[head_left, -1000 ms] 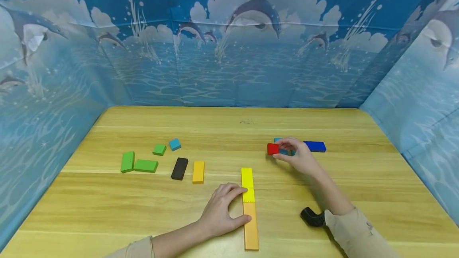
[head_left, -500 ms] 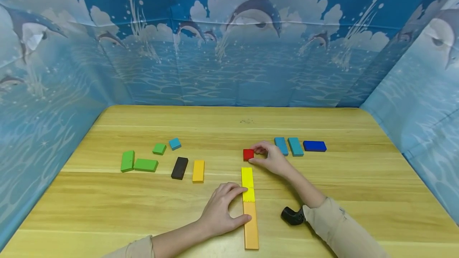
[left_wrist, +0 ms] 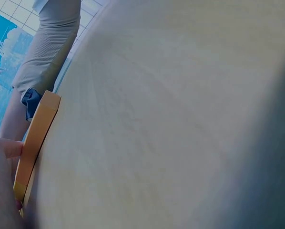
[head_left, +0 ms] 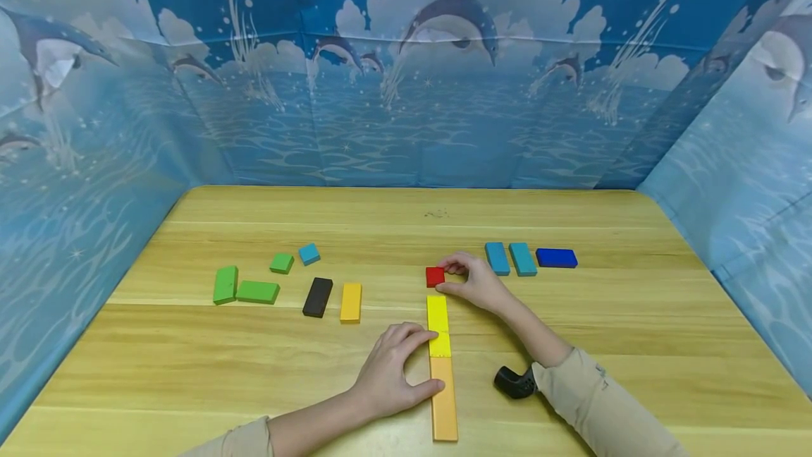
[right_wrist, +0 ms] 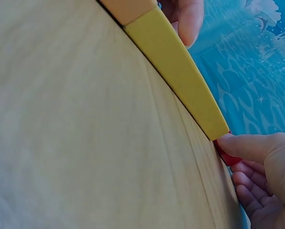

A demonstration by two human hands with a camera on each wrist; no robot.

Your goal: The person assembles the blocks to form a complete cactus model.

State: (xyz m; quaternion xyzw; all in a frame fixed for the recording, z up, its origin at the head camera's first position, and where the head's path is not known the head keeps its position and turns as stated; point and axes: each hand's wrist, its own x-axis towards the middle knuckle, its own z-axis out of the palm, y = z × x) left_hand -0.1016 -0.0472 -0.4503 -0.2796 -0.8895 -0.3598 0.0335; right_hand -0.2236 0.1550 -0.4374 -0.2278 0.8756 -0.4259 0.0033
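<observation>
Red block (head_left: 435,277): small, squarish on top, plain saturated red, flat-faced. It sits just past the far end of a yellow block (head_left: 438,312), a narrow gap showing between them in the head view. My right hand (head_left: 476,284) has it pinched between thumb and fingers; in the right wrist view my thumb hides part of it. Cannot tell whether it bears fully on the table (head_left: 380,224).

The yellow block is bright, narrow, flat-lying; its near end meets a longer, pale orange block (head_left: 445,415), the two in one straight line. My left hand (head_left: 388,376) has thumb and index spread apart, thumb touching the orange block, index the yellow.

On the table, beyond my right hand: two light-blue blocks (head_left: 497,259) and a dark-blue block (head_left: 557,258). To the left: an amber block (head_left: 351,303) and a black block (head_left: 317,297).
</observation>
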